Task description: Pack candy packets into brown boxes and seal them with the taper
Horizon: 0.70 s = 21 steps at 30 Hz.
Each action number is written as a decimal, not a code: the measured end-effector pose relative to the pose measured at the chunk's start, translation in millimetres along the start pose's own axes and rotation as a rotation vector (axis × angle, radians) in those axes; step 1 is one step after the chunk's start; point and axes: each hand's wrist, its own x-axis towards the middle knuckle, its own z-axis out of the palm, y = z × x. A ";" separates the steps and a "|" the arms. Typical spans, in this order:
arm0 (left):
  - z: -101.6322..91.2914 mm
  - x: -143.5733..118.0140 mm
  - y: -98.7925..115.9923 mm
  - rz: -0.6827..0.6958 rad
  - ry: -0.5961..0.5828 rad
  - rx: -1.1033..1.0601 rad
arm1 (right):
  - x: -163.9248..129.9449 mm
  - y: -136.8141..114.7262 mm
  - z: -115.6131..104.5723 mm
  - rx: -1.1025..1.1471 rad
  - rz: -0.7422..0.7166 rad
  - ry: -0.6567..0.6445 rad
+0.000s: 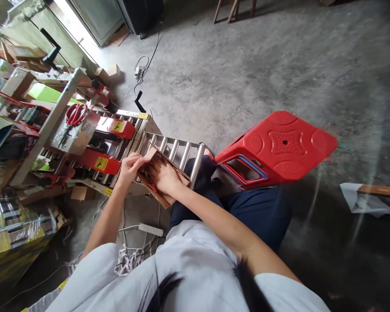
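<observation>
- A small brown cardboard box [160,175] is held between both hands, just in front of the roller conveyor [169,149].
- The left hand [130,167] is closed on the box's left flap.
- The right hand [164,180] is pressed inside it, fingers curled.
- A red plastic stool [276,147] is seen nearby, right.
</observation>
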 end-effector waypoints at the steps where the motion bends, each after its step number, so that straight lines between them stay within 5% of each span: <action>1: -2.2 5.6 1.2 0.015 -0.080 0.045 | -1.4 1.7 -2.9 0.049 -0.030 0.024; 5: 10.3 23.8 2.8 -0.071 -0.109 0.155 | -9.7 3.7 -22.7 0.296 -0.132 0.219; 9: 43.1 27.0 2.8 -0.064 0.168 0.497 | -36.7 -4.3 -58.0 0.377 -0.232 0.441; 11: 52.2 27.5 -0.1 -0.063 0.277 0.563 | -54.5 -7.7 -71.7 0.294 -0.142 0.526; 14: 50.0 32.2 -9.3 -0.179 0.293 0.429 | -77.9 -9.6 -66.3 0.148 -0.008 0.418; 17: 43.0 30.8 -12.9 -0.251 0.448 0.194 | -92.8 -8.4 -37.4 0.097 -0.085 0.235; 19: 46.3 16.2 -5.4 -0.153 0.617 0.102 | -96.4 -4.3 -23.8 0.108 -0.110 0.220; 21: 58.2 -11.2 9.0 0.008 0.536 0.104 | -96.6 3.6 -23.8 0.167 -0.135 0.197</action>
